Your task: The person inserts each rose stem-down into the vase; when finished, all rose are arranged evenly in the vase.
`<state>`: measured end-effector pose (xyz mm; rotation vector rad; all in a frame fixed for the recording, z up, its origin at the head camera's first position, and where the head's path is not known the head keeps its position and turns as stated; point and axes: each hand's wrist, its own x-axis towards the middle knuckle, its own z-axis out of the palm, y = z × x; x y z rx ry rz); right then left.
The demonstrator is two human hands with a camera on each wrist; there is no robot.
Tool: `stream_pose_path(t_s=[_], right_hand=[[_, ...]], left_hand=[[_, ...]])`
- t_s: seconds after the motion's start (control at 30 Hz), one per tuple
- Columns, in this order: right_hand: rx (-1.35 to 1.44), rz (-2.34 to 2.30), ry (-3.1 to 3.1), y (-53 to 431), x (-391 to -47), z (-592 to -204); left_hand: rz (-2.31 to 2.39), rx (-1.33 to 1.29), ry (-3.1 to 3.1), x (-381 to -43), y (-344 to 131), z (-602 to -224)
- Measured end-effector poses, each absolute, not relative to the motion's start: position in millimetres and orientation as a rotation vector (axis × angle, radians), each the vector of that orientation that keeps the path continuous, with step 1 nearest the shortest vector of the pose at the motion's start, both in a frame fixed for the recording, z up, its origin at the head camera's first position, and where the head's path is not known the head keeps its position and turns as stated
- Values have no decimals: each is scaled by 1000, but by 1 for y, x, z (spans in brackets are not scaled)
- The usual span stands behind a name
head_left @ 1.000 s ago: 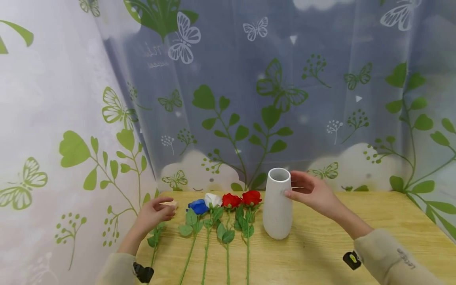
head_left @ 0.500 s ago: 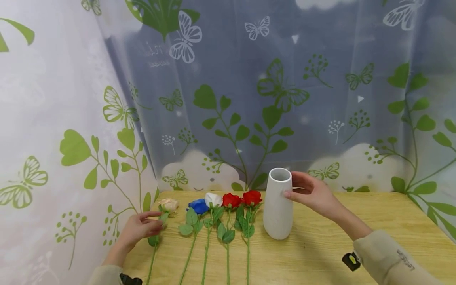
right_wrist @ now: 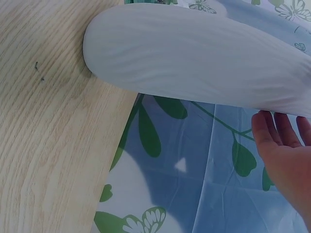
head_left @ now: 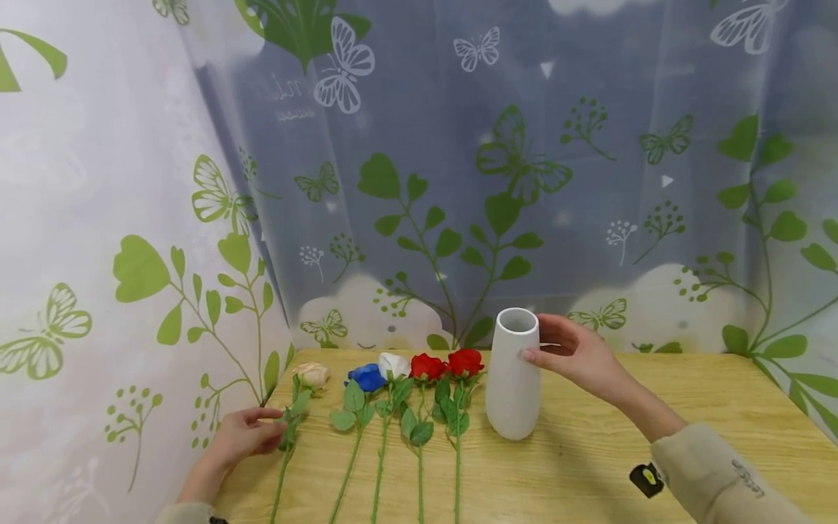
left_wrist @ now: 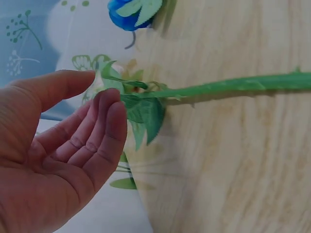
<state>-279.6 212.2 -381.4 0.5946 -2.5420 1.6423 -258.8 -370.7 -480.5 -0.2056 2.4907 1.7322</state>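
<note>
Head view: taking the white vase [head_left: 513, 386] as datum, we find it upright on the table [head_left: 609, 466], with the right hand [head_left: 583, 362] at its right side near the mouth. That hand's thumb and fingers hold the vase wall; part of this grip is hidden behind it. We locate the cream rose [head_left: 292, 429] to the left of the vase, farthest from it in the row; the blue bloom [head_left: 366, 378], white bloom [head_left: 393, 365] and two red blooms [head_left: 428, 367] lie between. We note that the left hand [head_left: 245, 434] is nearer to this rose, on the side away from the vase. Left wrist view: its fingers stand parted, and we see no grip on the stem [left_wrist: 233, 86]; whether the fingertips touch the leaves [left_wrist: 146, 114], we cannot tell. We judge the governing relation thus: the rose lies flat, its long axis running toward the person, so a pinch should come across the stem, from the side opposite the vase.
</note>
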Motion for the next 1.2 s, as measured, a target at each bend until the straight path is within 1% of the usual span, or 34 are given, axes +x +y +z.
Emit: stream_pose_path(t_s=[0.4,0.6,0.83,1.2], right_hand=[[600,1646,-2542,212,-280,-381],[587,1641,-2547,212,-279,-380],[586,1634,-2554,212,-279,-380],[582,1624,-2564,213,-280,-380]], left_hand=[[1543,-124,2534,-253,-370,-492],[1455,-148,2618,-252,-365,-495],[1464,-136,2612,-251,-365,-500],[1573,-247,2565,-254,-360,-504]])
